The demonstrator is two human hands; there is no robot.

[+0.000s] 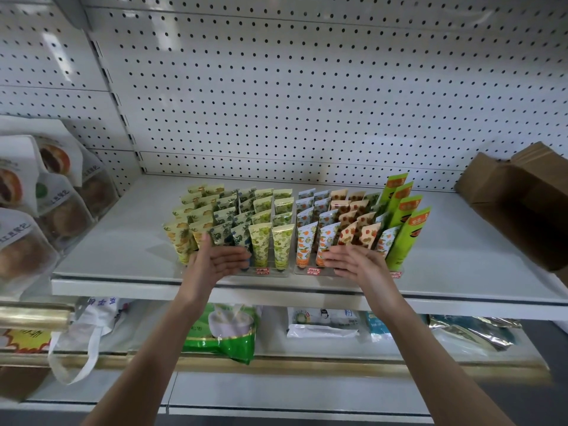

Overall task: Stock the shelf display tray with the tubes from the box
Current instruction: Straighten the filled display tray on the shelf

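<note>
The display tray [270,274] sat at the front of the white shelf [123,247], and it was packed with tubes [282,241]. They stood upright in neat rows with like colours together, so a shopper could see each kind. 4 tall green tubes [405,235] stood at the right end. The brown box [519,207] lay on the same shelf, well apart to the right but easy to reach.

The person's left hand [219,261] was at the front row, near the yellow and blue tubes. Its grip was wide open, fingers straight, and it held nothing. The right hand [358,262] was at the front row too, by the orange tubes. Its grip was open as well, with nothing in it. I could not tell if the fingers touched the tubes or were just beside them.

I think the 2 flat hands were there to tidy the front rows. I saw no gaps, so the job looked nearly done.
</note>
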